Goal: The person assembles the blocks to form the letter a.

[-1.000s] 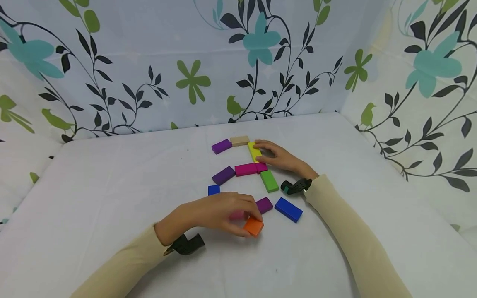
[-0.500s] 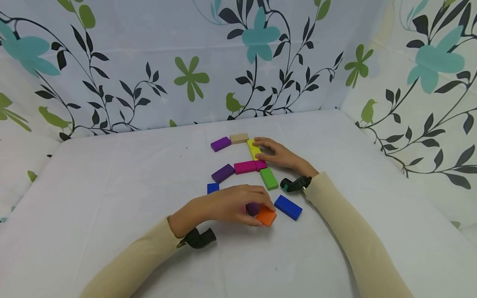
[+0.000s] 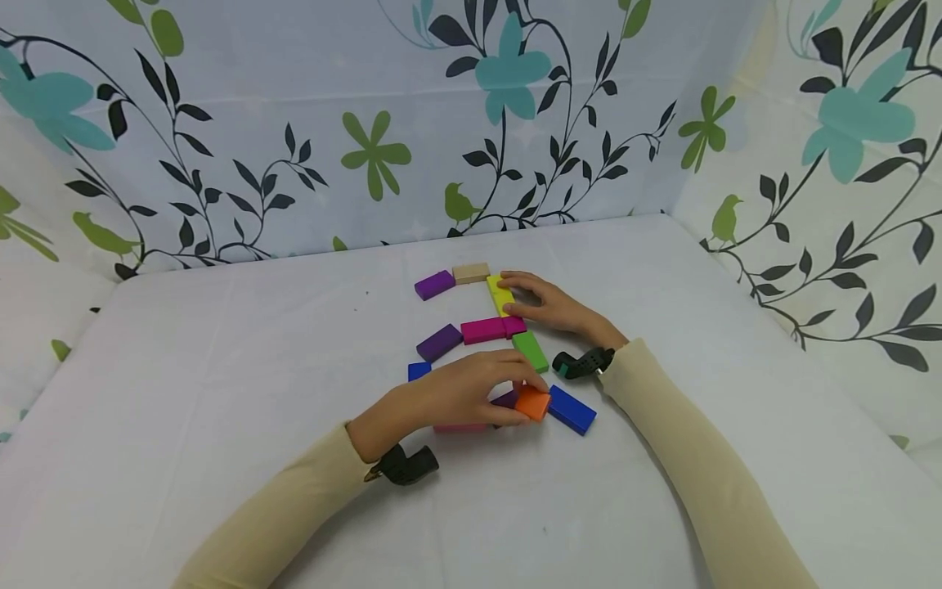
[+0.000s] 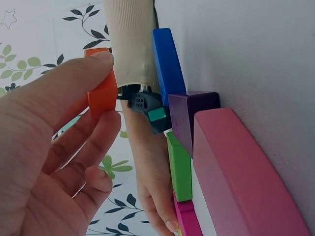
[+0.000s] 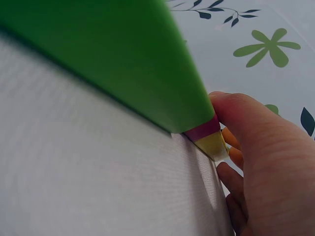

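My left hand (image 3: 456, 388) pinches an orange block (image 3: 533, 402) between thumb and fingers. In the left wrist view the orange block (image 4: 102, 93) is raised off the tabletop. Close beside it in the head view lie a blue block (image 3: 573, 411) and a purple block (image 4: 182, 123); a pink block (image 4: 246, 172) is partly hidden under the left hand. My right hand (image 3: 553, 306) holds a yellow block (image 3: 499, 296) on the table, thumb at its near end and fingers at its far end. A green block (image 3: 531, 352) sits just in front of it.
A curving row of blocks continues with a tan block (image 3: 471, 273), a violet block (image 3: 435, 285), a magenta block (image 3: 482, 330) and a dark purple block (image 3: 439, 343). A small blue block (image 3: 419, 371) shows behind the left hand. Patterned cloth (image 3: 412, 82) hangs behind the white table (image 3: 257, 352).
My left hand has carried the orange block right and away from me, up to the near blue block's left end. The right hand has stayed at the yellow block.
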A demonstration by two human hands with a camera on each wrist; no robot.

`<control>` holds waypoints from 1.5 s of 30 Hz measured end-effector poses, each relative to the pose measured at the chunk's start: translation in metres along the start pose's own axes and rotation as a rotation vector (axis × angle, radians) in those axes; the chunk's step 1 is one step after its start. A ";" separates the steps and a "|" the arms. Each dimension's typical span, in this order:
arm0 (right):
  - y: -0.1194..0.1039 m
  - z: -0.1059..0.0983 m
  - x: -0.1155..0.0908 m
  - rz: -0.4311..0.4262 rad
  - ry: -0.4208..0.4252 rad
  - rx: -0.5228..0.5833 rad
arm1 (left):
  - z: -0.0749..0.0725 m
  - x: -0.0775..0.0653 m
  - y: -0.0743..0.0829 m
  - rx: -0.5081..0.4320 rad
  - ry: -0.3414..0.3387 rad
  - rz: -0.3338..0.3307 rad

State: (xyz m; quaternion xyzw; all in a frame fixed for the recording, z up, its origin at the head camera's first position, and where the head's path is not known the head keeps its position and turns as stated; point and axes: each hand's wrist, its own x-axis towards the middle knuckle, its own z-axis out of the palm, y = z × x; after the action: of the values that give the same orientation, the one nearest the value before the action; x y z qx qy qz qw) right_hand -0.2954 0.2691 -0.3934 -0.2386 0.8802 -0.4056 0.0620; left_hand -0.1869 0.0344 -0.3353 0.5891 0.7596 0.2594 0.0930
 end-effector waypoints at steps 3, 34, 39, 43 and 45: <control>0.001 -0.001 0.000 -0.005 0.003 -0.003 | 0.001 0.005 0.000 0.007 0.016 0.008; -0.033 -0.004 -0.011 -0.038 -0.011 0.033 | 0.012 0.036 -0.015 0.116 0.012 -0.207; -0.041 -0.005 -0.014 -0.035 -0.014 0.033 | 0.011 0.038 -0.015 0.141 -0.009 -0.212; -0.033 -0.005 -0.010 -0.022 -0.016 0.027 | 0.008 0.039 -0.016 0.120 -0.060 -0.225; -0.021 -0.003 -0.005 -0.019 -0.016 0.020 | 0.007 0.038 -0.017 0.099 -0.079 -0.229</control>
State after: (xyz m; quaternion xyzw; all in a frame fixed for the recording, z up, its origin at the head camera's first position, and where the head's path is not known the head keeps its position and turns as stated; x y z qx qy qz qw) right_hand -0.2837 0.2619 -0.3767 -0.2495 0.8732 -0.4131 0.0676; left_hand -0.2087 0.0697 -0.3437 0.5120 0.8296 0.1857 0.1227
